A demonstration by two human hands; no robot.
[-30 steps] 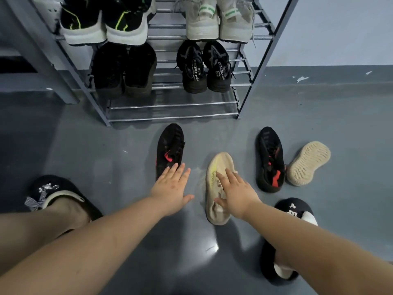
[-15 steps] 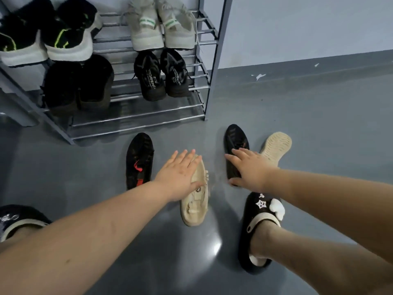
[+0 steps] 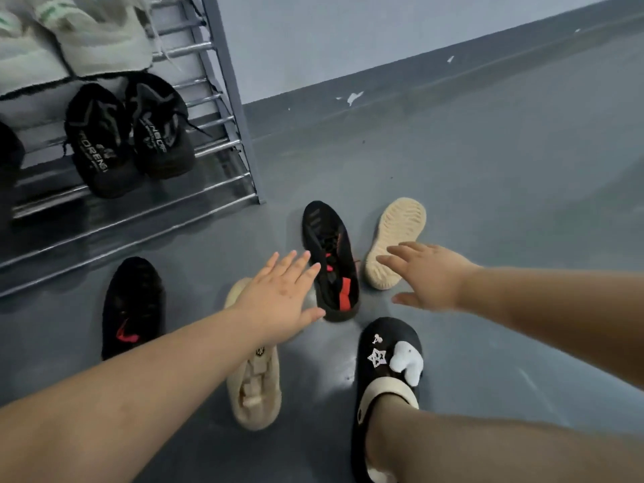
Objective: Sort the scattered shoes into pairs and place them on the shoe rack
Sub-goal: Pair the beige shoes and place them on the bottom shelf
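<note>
Both hands, left [image 3: 278, 301] and right [image 3: 427, 273], spread flat, holding nothing, over a ridged beige sole [image 3: 397, 235] and a black knit shoe [image 3: 331, 259].

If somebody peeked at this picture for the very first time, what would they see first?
Probably the two bare arms stretching over the grey floor, the left hand and the right hand both spread open above loose shoes. Under them lie two black shoes with red marks, a cream shoe the right way up, and its partner flipped sole-up. To the left stands a metal shoe rack already holding pairs.
</note>
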